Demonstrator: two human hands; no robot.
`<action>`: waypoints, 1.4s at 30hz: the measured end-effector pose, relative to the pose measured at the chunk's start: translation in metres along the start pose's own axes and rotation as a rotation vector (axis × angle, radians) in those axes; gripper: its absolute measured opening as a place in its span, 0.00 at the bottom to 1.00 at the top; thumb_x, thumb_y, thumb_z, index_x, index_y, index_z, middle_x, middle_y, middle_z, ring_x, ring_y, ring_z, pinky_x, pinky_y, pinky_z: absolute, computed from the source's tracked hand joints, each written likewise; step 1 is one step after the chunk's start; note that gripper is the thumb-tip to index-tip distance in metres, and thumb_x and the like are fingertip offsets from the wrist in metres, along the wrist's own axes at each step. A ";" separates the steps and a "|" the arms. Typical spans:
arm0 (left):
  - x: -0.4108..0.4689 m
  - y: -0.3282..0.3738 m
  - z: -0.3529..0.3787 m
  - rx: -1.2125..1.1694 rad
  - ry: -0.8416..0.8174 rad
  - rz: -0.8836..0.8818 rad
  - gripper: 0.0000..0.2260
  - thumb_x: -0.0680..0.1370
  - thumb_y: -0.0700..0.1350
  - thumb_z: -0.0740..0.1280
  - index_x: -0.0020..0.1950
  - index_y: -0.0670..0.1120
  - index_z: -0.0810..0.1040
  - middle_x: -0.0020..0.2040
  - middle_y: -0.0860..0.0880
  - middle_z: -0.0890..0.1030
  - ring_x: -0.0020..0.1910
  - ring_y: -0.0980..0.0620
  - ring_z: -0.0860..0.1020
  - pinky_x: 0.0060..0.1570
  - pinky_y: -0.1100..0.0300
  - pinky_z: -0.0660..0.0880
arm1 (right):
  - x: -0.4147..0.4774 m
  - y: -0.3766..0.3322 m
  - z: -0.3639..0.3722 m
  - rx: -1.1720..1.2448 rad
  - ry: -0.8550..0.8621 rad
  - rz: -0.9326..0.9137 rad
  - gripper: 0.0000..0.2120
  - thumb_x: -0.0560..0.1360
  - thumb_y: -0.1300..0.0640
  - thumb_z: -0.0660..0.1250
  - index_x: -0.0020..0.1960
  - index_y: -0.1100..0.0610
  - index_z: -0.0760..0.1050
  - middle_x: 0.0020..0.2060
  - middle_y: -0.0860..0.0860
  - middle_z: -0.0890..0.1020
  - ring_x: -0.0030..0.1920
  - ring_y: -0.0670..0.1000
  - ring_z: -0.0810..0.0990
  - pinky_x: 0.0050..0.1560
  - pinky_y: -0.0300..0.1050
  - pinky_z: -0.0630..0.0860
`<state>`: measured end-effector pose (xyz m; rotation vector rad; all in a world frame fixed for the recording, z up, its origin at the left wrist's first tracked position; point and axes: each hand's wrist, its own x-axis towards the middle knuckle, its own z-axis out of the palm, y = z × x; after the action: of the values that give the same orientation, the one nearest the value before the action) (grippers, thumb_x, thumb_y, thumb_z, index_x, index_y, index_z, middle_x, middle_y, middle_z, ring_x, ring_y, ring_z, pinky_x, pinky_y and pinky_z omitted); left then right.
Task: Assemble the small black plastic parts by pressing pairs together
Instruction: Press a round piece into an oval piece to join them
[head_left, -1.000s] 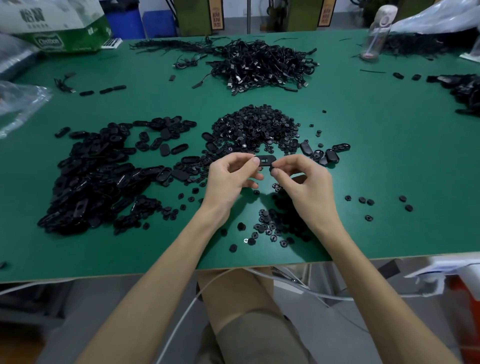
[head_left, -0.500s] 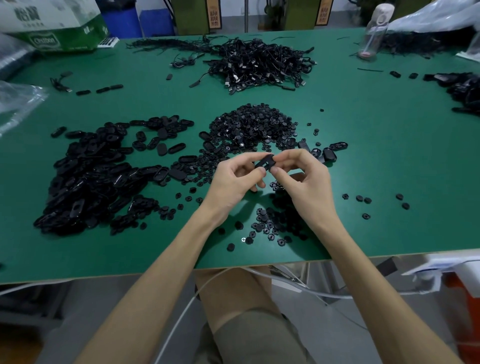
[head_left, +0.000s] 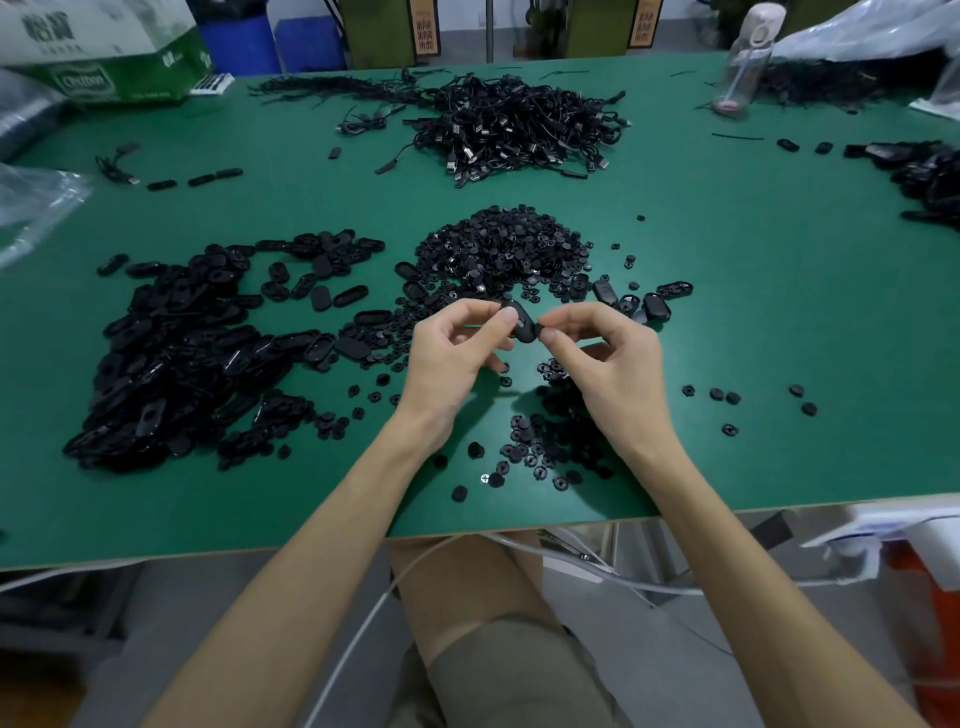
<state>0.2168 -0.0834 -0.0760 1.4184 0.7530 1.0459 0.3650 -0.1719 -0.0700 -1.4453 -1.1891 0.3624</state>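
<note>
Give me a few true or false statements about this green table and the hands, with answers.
1. The left hand and right hand both pinch one black oval part. True.
2. The pile of oval shells lies to the person's right. False: it lies to the left.
3. A tangle of cables lies beyond the heap of small round parts. True.
4. The clear bottle lies on its side by the hands. False: it stands upright at the far right of the table.
</note>
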 end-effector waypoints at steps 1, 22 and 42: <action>0.000 0.000 0.000 0.007 0.004 -0.003 0.05 0.79 0.43 0.74 0.52 0.42 0.84 0.45 0.47 0.86 0.44 0.51 0.84 0.41 0.57 0.80 | 0.000 -0.001 0.000 -0.002 -0.002 -0.002 0.04 0.78 0.59 0.73 0.51 0.53 0.85 0.42 0.43 0.85 0.44 0.44 0.82 0.46 0.40 0.77; -0.003 0.003 0.004 0.006 -0.078 -0.011 0.04 0.80 0.37 0.72 0.54 0.40 0.82 0.47 0.44 0.87 0.43 0.44 0.87 0.40 0.56 0.83 | -0.002 -0.007 0.000 -0.054 0.040 0.016 0.04 0.78 0.61 0.72 0.51 0.55 0.83 0.42 0.45 0.85 0.43 0.43 0.82 0.46 0.38 0.77; -0.003 0.000 0.005 0.145 -0.112 0.011 0.04 0.79 0.37 0.72 0.54 0.39 0.81 0.47 0.40 0.86 0.42 0.51 0.85 0.39 0.61 0.80 | -0.004 0.000 0.007 -0.181 0.067 -0.066 0.09 0.77 0.62 0.72 0.51 0.51 0.76 0.44 0.46 0.82 0.44 0.44 0.79 0.45 0.31 0.71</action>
<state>0.2204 -0.0884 -0.0762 1.5933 0.7521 0.9272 0.3578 -0.1706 -0.0737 -1.5574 -1.2370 0.1627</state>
